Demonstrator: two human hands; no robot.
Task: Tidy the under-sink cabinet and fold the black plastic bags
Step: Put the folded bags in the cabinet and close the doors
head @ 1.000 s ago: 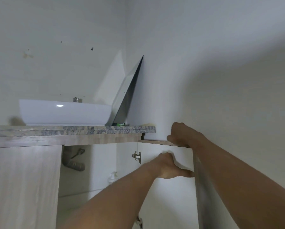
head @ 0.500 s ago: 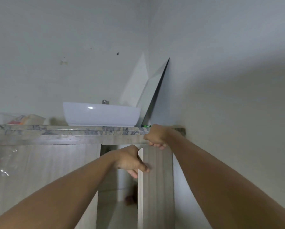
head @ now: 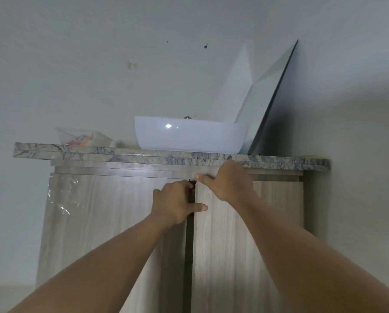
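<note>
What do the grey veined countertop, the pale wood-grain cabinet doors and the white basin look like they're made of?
Grey veined countertop: stone, likely marble or granite, from its streaky veining. Pale wood-grain cabinet doors: probably laminate board; matte, uniform printed-looking grain. White basin: glazed ceramic, judging by its sharp glossy highlight.

We see matt wood-grain cabinet doors, left door under glossy clear film, veined stone table, glossy white basin.
</note>
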